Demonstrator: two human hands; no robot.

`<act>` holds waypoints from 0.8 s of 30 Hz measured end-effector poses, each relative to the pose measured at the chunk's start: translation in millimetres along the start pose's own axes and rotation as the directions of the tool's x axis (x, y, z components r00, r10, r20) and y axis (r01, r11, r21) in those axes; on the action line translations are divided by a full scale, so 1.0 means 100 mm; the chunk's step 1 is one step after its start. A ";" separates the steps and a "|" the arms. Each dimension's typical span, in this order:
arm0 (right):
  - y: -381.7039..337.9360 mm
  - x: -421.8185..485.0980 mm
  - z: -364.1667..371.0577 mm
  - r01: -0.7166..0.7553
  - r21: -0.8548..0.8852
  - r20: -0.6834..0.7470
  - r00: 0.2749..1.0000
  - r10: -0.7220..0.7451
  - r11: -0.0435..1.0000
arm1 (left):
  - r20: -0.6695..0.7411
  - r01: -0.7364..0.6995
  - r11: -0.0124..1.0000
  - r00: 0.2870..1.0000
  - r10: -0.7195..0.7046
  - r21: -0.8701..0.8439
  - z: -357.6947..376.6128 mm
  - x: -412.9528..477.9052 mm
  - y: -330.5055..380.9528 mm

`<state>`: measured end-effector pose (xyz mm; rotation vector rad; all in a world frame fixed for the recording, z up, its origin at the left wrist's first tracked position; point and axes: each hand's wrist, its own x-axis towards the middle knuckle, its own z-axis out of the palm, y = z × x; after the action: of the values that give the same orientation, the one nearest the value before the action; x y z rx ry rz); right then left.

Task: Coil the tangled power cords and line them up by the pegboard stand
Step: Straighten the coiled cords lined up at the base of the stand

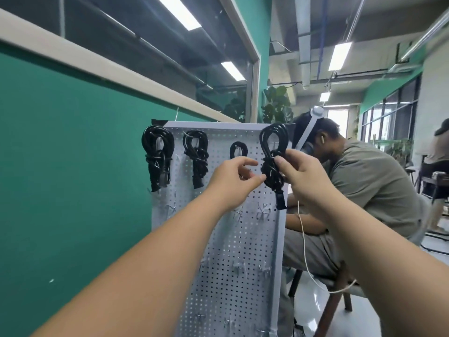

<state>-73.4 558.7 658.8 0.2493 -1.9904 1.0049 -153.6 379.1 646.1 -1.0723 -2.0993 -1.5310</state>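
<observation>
Power cord coil (pixel 272 178) at one o'clock on the pegboard (pixel 230 263): right hand (pixel 303 176) grasps its middle; left hand (pixel 233 181) touches it with fingertips from nine o'clock, grip impossible to tell

Wall: green-painted wall (pixel 73 166) on the left, a pale-framed interior window (pixel 145 45) above it.
Ceiling: exposed ducts (pixel 305 45) and lit strip lights (pixel 339 55).
Far end: leafy plant (pixel 277 103), dark-framed windows (pixel 393 110) bright with daylight.
Floor: pale, glossy floor (pixel 311 310) under a wooden chair (pixel 332 305).
</observation>
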 end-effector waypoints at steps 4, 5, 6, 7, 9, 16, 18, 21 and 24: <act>0.07 0.16 0.00 -0.098 0.056 -0.008 0.995 0.098 0.994 | -0.008 0.008 0.999 1.000 -0.007 0.045 0.03 0.05 -0.05; 0.12 0.20 0.01 -0.142 0.069 0.002 0.990 0.142 0.988 | -0.009 0.011 0.999 1.000 -0.010 0.051 0.04 0.07 -0.07; 0.17 0.23 0.02 -0.185 0.077 0.006 0.983 0.185 0.980 | -0.008 0.015 0.998 1.000 -0.014 0.055 0.06 0.08 -0.08; 0.22 0.26 0.04 -0.220 0.074 0.000 0.975 0.221 0.973 | -0.007 0.018 0.998 1.000 -0.018 0.057 0.08 0.10 -0.08; 0.32 0.27 0.08 -0.262 0.041 -0.032 0.964 0.264 0.964 | 0.001 0.023 0.998 1.000 -0.023 0.056 0.14 0.13 -0.10; 0.37 0.25 0.20 -0.304 -0.261 -0.248 0.938 0.241 0.916 | 0.015 0.025 0.985 0.999 -0.028 0.169 0.32 0.21 -0.14; 0.32 0.19 0.22 -0.284 -0.330 -0.306 0.934 0.183 0.900 | 0.011 0.007 0.978 1.000 -0.010 0.208 0.33 0.17 -0.16; 0.29 0.04 0.24 -0.254 -0.350 -0.325 0.936 0.138 0.901 | 0.000 -0.021 0.980 1.000 0.021 0.197 0.34 0.02 -0.24; 0.27 -0.30 0.29 -0.163 -0.398 -0.352 0.936 0.014 0.903 | 0.011 -0.028 0.986 1.000 0.027 0.163 0.33 -0.29 -0.37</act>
<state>-86.8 550.0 611.8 -0.2460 -1.8495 0.5954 -156.0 393.4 590.1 -1.0460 -2.1631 -1.3183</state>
